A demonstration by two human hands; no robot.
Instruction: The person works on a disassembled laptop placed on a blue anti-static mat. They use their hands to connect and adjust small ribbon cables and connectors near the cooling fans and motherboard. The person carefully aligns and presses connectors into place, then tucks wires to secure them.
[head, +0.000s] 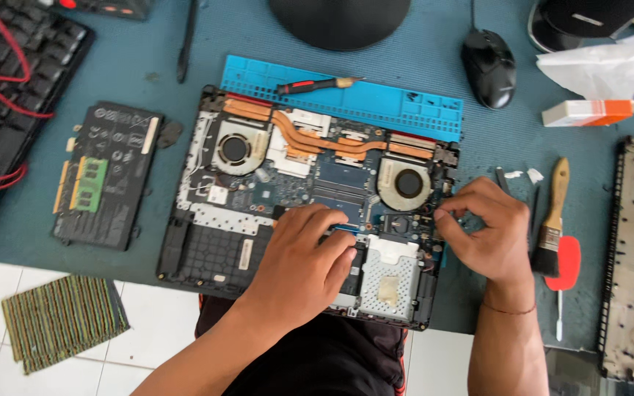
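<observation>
— Laptop (258, 183) location?
— On the table (148, 73), opened, partly over a blue mat (405, 103).
— Hands?
— Left hand (306, 257) lies flat, fingers together, on the board; right hand (486, 227) pinches something small (cannot identify) beside the right fan (407, 183).

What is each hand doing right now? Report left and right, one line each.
Left hand: palm down, fingers pressed on the opened laptop; grip cannot be told.
Right hand: fingers pinched at the laptop's right edge; held item cannot be told.
</observation>
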